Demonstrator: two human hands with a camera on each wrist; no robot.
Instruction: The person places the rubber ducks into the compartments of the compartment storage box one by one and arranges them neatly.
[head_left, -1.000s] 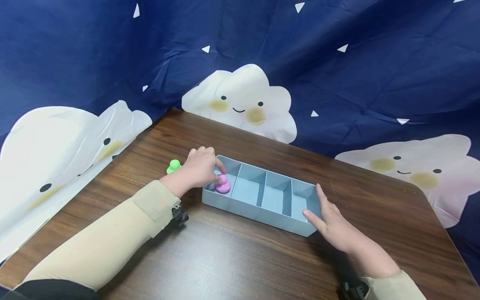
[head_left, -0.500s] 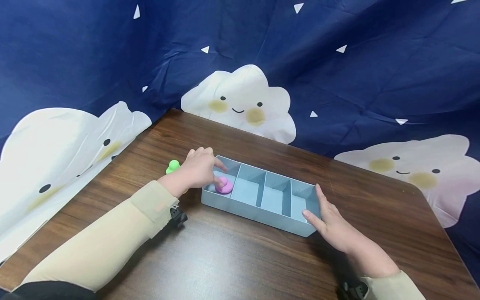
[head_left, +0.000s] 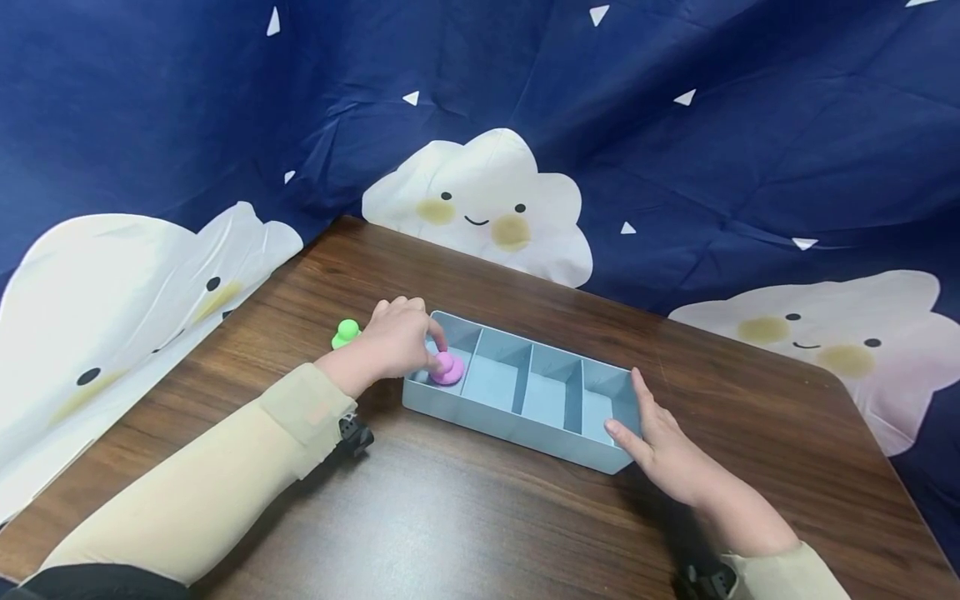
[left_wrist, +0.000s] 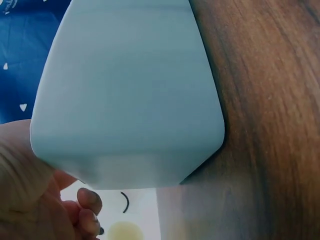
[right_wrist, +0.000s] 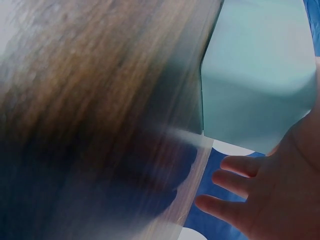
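In the head view a pink-purple piece with a round base and a knob on top (head_left: 447, 371) sits in the leftmost compartment of a light blue divided box (head_left: 517, 425). My left hand (head_left: 396, 337) reaches over the box's left end and pinches the knob between thumb and index finger. At the right end my right hand (head_left: 660, 442) rests against the box, fingers straight and thumb over the near corner. Both wrist views show mostly the box's outer end wall (left_wrist: 125, 95); the left wrist view hides the piece behind it.
A bright green knobbed piece (head_left: 347, 333) stands on the brown wooden table (head_left: 420, 517), partly behind my left wrist. Three more compartments lie to the right of the leftmost one. A dark blue cloth with cloud faces (head_left: 480, 208) hangs behind the table.
Half a second ago my left index finger was lifted off the knob; now it has come back down to it. The piece shifts slightly within its compartment. My right hand stays still.
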